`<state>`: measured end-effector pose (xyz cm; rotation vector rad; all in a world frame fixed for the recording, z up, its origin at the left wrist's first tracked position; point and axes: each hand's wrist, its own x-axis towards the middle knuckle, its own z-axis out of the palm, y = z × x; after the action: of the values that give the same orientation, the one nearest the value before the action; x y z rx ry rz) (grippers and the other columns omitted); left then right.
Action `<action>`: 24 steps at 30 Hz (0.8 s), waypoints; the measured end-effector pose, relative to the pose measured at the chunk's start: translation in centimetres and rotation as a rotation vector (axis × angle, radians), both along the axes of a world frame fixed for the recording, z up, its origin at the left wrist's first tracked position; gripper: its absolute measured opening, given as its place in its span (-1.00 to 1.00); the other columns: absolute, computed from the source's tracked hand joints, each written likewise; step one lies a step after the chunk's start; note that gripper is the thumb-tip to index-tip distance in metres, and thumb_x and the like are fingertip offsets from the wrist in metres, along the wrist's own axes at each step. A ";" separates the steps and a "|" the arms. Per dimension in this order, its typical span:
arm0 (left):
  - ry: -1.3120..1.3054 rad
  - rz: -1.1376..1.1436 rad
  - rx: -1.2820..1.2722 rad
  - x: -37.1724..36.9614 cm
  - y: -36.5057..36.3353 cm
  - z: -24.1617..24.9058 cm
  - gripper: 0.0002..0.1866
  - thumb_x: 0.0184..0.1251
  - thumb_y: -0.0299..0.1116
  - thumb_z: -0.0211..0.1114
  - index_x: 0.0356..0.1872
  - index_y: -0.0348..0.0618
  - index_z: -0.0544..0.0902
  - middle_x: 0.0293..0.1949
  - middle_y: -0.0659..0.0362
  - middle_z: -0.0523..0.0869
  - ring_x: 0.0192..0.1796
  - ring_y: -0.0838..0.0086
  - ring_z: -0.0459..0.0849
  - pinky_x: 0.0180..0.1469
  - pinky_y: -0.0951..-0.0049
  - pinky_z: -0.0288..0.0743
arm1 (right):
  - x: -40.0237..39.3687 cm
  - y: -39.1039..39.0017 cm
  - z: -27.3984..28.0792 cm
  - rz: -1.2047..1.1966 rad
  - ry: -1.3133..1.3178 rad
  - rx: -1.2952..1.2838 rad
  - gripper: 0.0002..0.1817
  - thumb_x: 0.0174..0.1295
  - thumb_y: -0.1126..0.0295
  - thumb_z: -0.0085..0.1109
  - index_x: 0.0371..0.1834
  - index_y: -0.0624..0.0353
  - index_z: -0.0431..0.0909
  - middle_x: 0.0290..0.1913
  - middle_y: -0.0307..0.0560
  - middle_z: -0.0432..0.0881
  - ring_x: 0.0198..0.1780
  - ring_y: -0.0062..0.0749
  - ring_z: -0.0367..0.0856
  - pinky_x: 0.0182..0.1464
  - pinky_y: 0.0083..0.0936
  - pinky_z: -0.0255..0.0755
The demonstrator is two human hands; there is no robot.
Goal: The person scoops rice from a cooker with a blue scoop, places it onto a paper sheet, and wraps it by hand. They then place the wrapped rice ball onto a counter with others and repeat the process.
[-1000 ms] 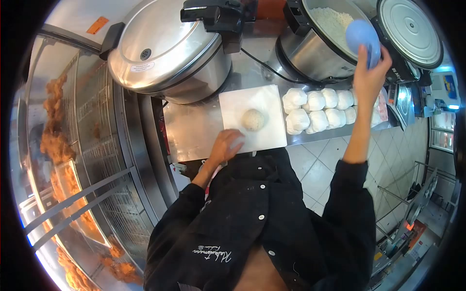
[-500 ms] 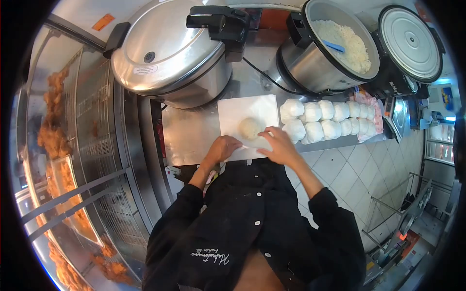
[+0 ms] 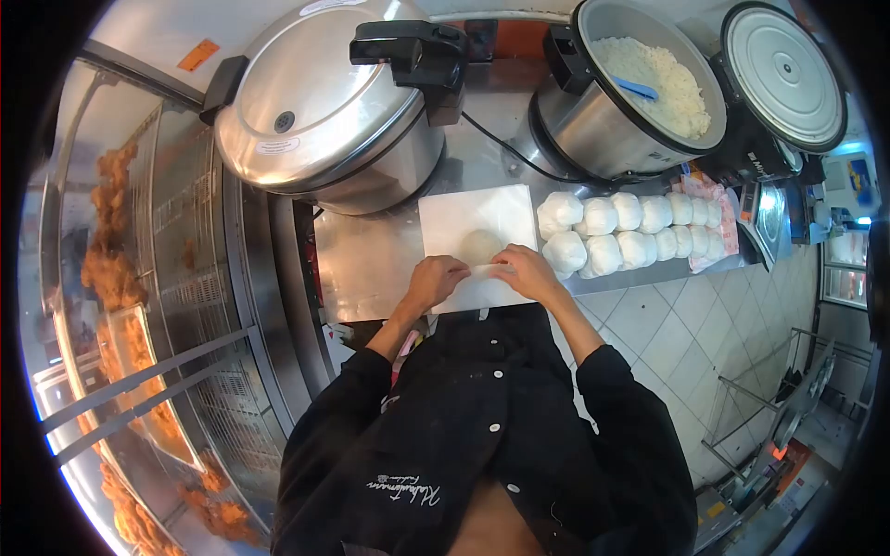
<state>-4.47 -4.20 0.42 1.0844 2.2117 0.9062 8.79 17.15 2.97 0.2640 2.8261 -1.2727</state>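
Observation:
A stack of white paper [image 3: 454, 213] lies on the steel counter [image 3: 357, 269]. On it sits a round ball of rice [image 3: 480, 246], its near part covered by a lifted paper edge. My left hand [image 3: 438, 280] pinches the left end of that edge. The right end is pinched by my right hand [image 3: 524, 271], just right of and nearer than the ball. Two rows of white paper-wrapped balls [image 3: 619, 215] stand right of the stack.
A closed steel cooker [image 3: 324, 102] stands behind left. An open cooker [image 3: 623, 120] holds rice and a blue-handled utensil [image 3: 634, 88]; its neighbour has a grey lid [image 3: 783, 79]. A glass cabinet with fried food [image 3: 116, 241] is at left. A black cable crosses the counter's back.
The near edge of the top paper has been raised and drawn over the near side of the rice ball. My hands have moved slightly, now both pinching that edge.

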 end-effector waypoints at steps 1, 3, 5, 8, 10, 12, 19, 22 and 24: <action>-0.025 0.038 0.010 -0.1 0.2 0.3 -0.76 0.32 -0.23 0.48 -0.19 -0.20 0.85 -0.23 0.02 0.86 -0.21 0.17 0.82 -0.05 0.23 0.66 | -0.2 0.2 -0.3 0.002 -0.001 -0.001 -0.83 0.31 0.26 0.34 -0.23 0.12 0.75 -0.19 -0.06 0.73 -0.02 -0.04 0.69 0.02 -0.13 0.56; -0.051 0.081 0.024 -0.3 0.9 0.7 -0.77 0.32 -0.25 0.48 -0.20 -0.21 0.85 -0.23 0.02 0.86 -0.22 0.18 0.82 -0.06 0.22 0.66 | -1.0 1.1 -1.0 0.103 -0.034 0.001 -0.81 0.30 0.25 0.35 -0.27 0.14 0.75 -0.16 -0.02 0.75 0.01 -0.03 0.69 0.06 -0.14 0.55; -0.076 0.139 0.114 -0.9 1.4 0.8 -0.79 0.33 -0.28 0.48 -0.20 -0.23 0.85 -0.24 0.00 0.86 -0.26 0.16 0.82 -0.10 0.23 0.66 | -1.7 1.6 -1.3 0.084 0.018 0.019 -0.80 0.29 0.25 0.37 -0.28 0.17 0.75 -0.19 -0.01 0.74 -0.04 -0.02 0.70 0.03 -0.15 0.55; -0.084 0.248 0.061 -1.9 2.0 0.4 -0.80 0.31 -0.36 0.46 -0.09 -0.17 0.83 -0.14 0.03 0.84 -0.10 0.17 0.79 0.05 0.22 0.62 | -3.6 2.0 -0.4 0.007 0.006 0.040 -0.79 0.28 0.24 0.38 -0.29 0.17 0.75 -0.21 -0.02 0.75 -0.07 -0.03 0.71 0.03 -0.15 0.53; 0.244 0.302 0.087 -1.1 2.5 1.6 -0.76 0.31 -0.40 0.43 -0.02 -0.12 0.79 -0.07 0.06 0.80 0.01 0.18 0.74 0.14 0.19 0.57 | -4.6 2.3 -1.0 -0.091 -0.022 0.062 -0.80 0.27 0.22 0.39 -0.33 0.13 0.73 -0.24 -0.08 0.75 -0.11 -0.08 0.73 0.03 -0.11 0.50; 0.608 0.247 0.167 -0.5 2.8 1.5 -0.62 0.27 -0.50 0.37 0.12 0.02 0.69 0.05 0.16 0.65 0.21 0.19 0.59 0.34 0.06 0.39 | -5.2 2.7 -1.9 -0.099 -0.037 0.093 -0.79 0.27 0.22 0.39 -0.35 0.13 0.72 -0.25 -0.09 0.75 -0.11 -0.09 0.73 0.02 -0.10 0.50; 0.577 0.014 0.244 3.3 2.3 -0.3 -0.67 0.23 -0.41 0.43 0.04 -0.04 0.70 -0.03 0.19 0.68 0.12 0.25 0.63 0.33 0.06 0.37 | -6.8 3.2 -2.3 -0.132 0.030 0.113 -0.80 0.30 0.26 0.38 -0.21 0.15 0.68 -0.21 -0.05 0.71 -0.14 -0.07 0.72 -0.02 -0.16 0.55; 0.596 0.066 0.262 2.8 2.0 -1.9 -0.77 0.18 -0.35 0.53 -0.14 -0.02 0.76 -0.16 0.24 0.71 0.04 0.28 0.65 0.24 0.12 0.40 | -8.1 3.3 -3.0 -0.120 0.071 0.272 -0.72 0.31 0.25 0.38 0.01 0.11 0.70 0.02 -0.08 0.66 0.09 -0.12 0.66 0.08 -0.15 0.52; 0.583 0.108 0.253 2.2 2.4 -1.9 -0.82 0.18 -0.35 0.53 -0.20 -0.02 0.77 -0.22 0.25 0.72 0.01 0.29 0.66 0.21 0.13 0.40 | -9.1 3.0 -3.6 -0.098 0.084 0.346 -0.65 0.29 0.26 0.40 0.10 0.10 0.68 0.13 -0.09 0.61 0.20 -0.12 0.58 0.14 -0.13 0.48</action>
<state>-2.29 -1.78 -1.51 1.5109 2.6953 1.0350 -0.31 20.13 -0.60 0.3697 3.1310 -0.8157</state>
